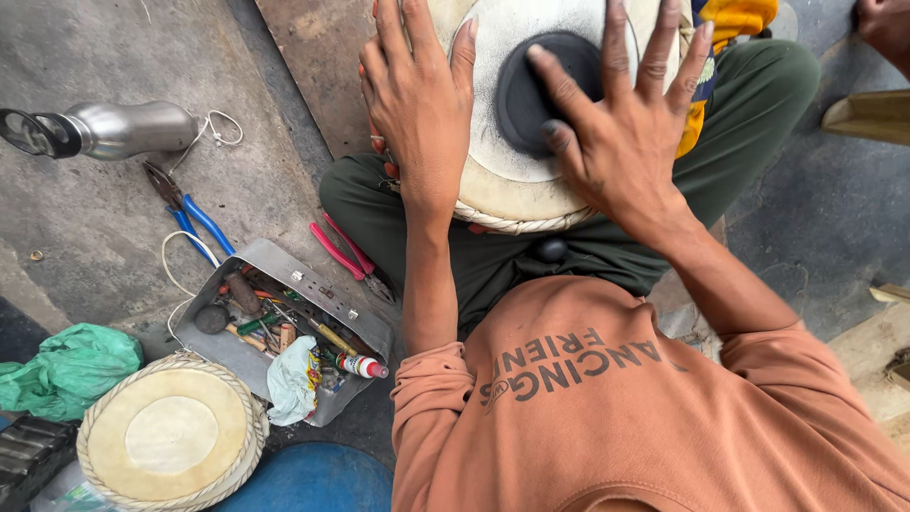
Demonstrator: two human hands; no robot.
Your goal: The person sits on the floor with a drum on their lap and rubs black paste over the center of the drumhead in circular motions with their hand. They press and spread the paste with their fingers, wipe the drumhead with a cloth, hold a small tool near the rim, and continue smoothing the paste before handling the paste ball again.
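Between my knees, at the twelve o'clock edge of the view, the drum [512, 166] sat on my lap against my green trousers [758, 95]. Its pale skin carried a black round patch [550, 90] in the middle. My left hand [417, 104] lay flat on the drum's nine o'clock side, fingers spread and straight, pinching nothing. My right hand [621, 133] lay at the three o'clock side, its grip also spread wide, with the thumb and forefinger resting on the black patch and the other fingers fanned past it. A braided rim [517, 224] ran round the drum's near edge, just above my orange shirt [616, 408].

On the floor at about nine o'clock from the drum, red-handled pliers [346, 254] lay just beside my leg. Near them stood an open metal box [284, 322] full of small tools, with a small white glue bottle [361, 365] at its edge. Blue-handled pliers [190, 218] lay farther out, and a steel bottle [114, 128] lay on its side at ten o'clock. At seven o'clock a loose drum skin [171, 436] lay flat, with a green bag [71, 370] beside it.
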